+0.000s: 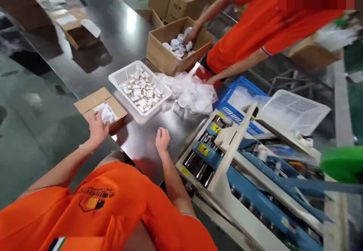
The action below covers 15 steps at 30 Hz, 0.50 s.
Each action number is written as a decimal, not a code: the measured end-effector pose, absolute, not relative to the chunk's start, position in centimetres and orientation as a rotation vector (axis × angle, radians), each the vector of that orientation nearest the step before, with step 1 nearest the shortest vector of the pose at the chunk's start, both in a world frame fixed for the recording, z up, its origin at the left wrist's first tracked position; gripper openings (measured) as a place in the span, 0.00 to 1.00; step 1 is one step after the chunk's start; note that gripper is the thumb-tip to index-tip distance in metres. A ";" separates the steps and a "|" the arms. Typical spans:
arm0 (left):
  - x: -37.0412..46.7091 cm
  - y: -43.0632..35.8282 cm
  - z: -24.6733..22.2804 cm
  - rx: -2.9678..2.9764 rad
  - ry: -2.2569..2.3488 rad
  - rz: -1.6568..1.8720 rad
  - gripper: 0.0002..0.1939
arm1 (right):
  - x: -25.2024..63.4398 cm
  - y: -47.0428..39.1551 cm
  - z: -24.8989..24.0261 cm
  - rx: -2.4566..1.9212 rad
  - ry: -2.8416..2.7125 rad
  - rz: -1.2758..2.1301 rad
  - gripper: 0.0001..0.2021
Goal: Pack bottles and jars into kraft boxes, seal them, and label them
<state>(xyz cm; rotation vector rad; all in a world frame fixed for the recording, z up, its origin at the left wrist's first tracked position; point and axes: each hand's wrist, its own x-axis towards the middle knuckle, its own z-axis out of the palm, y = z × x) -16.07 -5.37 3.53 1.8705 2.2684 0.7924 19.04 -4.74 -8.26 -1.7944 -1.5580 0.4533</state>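
My left hand is at the near edge of a small closed carton, its fingers partly bent and apart beside the white label. Whether they touch the label cannot be made out. My right hand hovers over the bare metal near the table's front, fingers curled together. Anything inside that hand is hidden. Between and beyond my hands stands a white plastic basket, holding many small white cylindrical pieces with gold-coloured ends.
To the right is a machine with shiny rollers, beside a blue crate. Clear plastic bags lie past the basket. A co-worker in orange reaches into a carton of round white items. Another open carton sits at the far left.
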 end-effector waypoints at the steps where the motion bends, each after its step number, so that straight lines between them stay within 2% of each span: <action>1: -17.9 -6.0 3.6 1.708 2.428 0.813 0.30 | 16.3 -2.3 -6.6 -1.671 -1.673 0.492 0.15; 5: -20.1 -7.1 3.3 1.175 2.491 0.706 0.16 | 4.8 6.2 -1.2 -1.490 -2.021 0.659 0.17; 7: -19.6 -7.0 3.0 1.052 2.432 0.627 0.14 | 0.5 8.4 0.4 -1.510 -2.142 0.752 0.17; 11: -18.4 -7.6 2.7 1.074 2.420 0.632 0.14 | -2.1 8.4 1.6 -1.513 -2.200 0.862 0.10; 15: -16.4 -9.7 2.8 1.245 2.327 0.706 0.23 | 4.1 5.3 2.8 -1.522 -1.878 0.947 0.13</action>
